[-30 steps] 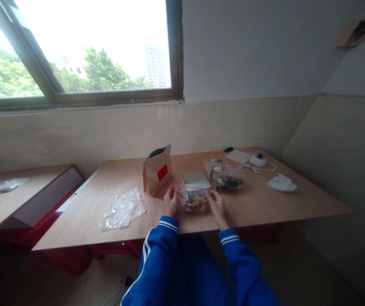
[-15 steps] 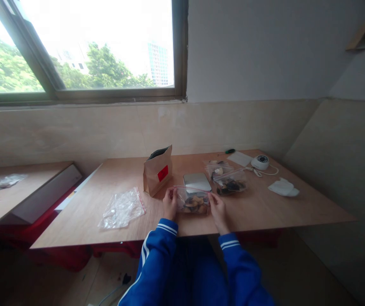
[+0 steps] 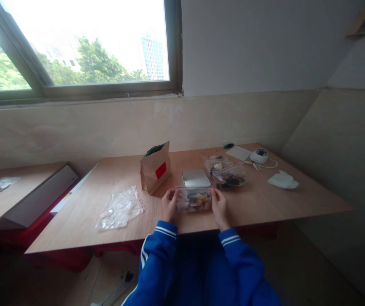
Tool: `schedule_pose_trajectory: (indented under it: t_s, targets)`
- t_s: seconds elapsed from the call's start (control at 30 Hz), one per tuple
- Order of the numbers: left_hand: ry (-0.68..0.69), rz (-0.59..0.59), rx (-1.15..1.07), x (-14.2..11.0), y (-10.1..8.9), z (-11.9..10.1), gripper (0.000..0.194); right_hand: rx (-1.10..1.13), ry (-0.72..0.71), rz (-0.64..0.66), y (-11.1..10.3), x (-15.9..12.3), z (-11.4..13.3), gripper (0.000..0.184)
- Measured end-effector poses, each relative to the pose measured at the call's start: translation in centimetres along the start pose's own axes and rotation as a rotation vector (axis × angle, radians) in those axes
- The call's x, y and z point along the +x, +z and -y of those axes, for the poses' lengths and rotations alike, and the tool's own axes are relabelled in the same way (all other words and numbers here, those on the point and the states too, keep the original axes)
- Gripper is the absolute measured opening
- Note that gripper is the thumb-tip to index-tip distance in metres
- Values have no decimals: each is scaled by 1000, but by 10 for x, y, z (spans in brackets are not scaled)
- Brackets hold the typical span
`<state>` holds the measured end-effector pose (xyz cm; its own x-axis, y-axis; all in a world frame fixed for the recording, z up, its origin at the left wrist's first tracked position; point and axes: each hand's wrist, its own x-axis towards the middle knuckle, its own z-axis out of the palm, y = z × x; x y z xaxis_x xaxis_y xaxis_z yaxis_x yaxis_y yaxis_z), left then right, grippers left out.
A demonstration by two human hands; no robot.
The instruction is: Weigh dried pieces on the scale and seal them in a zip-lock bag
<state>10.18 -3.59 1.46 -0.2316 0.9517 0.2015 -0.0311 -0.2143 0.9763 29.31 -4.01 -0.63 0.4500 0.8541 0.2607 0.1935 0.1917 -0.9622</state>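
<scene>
Your left hand (image 3: 170,205) and right hand (image 3: 219,207) each pinch an end of the bag (image 3: 195,199), which stands at the table's (image 3: 265,204) near edge. Its long axis runs left to right between them, both hands equally close.

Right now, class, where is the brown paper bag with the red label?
In the head view, the brown paper bag stands upright on the wooden table, left of the silver scale, behind the left hand.
</scene>
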Motion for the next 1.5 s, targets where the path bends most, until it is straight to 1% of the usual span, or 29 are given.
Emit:
schedule_pose_trajectory:
  t_s: [0.1, 0.27, 0.4, 0.47, 0.53, 0.6, 0.67, 0.8, 0.97, 1.2, 1.3, 1.43, 1.5]
  targets:
    - [-26, -8, -4, -2, -1, -2, 31, 12, -2, 1, 1, -1, 1, 45]
    - [-4, -12, 19, -2, -2, -2, 29, 17, 11, -10, 1, -2, 2, 44]
    - [5, -13, 0, -3, -2, -5, 27, 63, 39, -1, 3, -1, 1, 44]
    - [-4, 16, -2, -3, -1, -7, 28, 95, 55, 28, 4, -1, -1, 44]
    - [-22, 48, -9, -4, -1, -9, 29, 129, 66, 85, 5, -1, -1, 44]
    - [-39, 55, -31, -4, -1, -8, 30, 160, 82, 134, 6, -2, 0, 44]
    - [-53, 41, -52, -4, -2, -6, 30, 182, 104, 154, 6, -2, 1, 44]
    - [-58, 26, -61, -5, -3, -4, 31, 186, 111, 138, 5, -3, 3, 42]
    - [-41, -59, -43, -4, -4, -3, 30, 160, 99, 110, 5, -3, 5, 42]
    - [41, -41, 46, -5, -6, -2, 28, 148, 103, 101, 3, -3, 4, 40]
    - [52, -41, 51, -5, -7, -4, 28, 168, 118, 112, 3, -3, 5, 39]
    - [59, -79, 67, -5, -8, -4, 28, 192, 133, 155, 3, -5, 10, 39]
    - [33, -78, 41, -5, -8, -4, 28, 195, 127, 172, 3, -6, 13, 38]
